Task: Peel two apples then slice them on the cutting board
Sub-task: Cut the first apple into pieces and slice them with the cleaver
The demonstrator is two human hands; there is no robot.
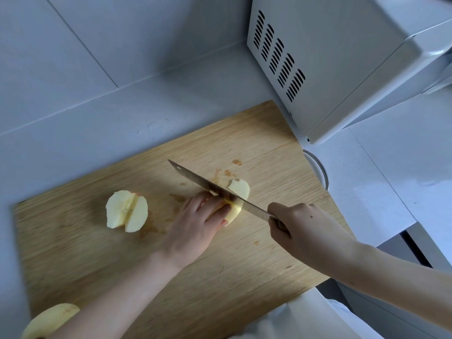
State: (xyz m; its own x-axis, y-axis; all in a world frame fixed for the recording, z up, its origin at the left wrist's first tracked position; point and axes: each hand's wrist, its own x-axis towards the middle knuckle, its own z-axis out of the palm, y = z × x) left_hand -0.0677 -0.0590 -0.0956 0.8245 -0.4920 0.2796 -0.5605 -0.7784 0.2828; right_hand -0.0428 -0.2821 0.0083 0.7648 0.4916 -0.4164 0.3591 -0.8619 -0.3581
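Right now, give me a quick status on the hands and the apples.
Left hand pins apple piece; right hand grips knife, blade mid-cut. Cut half waits on board; peeled apple at near corner. Nothing blocking.

No legible text, label or number anywhere in view.

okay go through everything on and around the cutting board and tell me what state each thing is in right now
Apple piece: peeled, pinned by left hand, being sliced.
Knife: gripped by right hand, blade in the apple.
Cut slice: lying free behind the blade.
Apple half: peeled, split in two.
Whole apple: peeled, uncut.
Cutting board: juice-stained.
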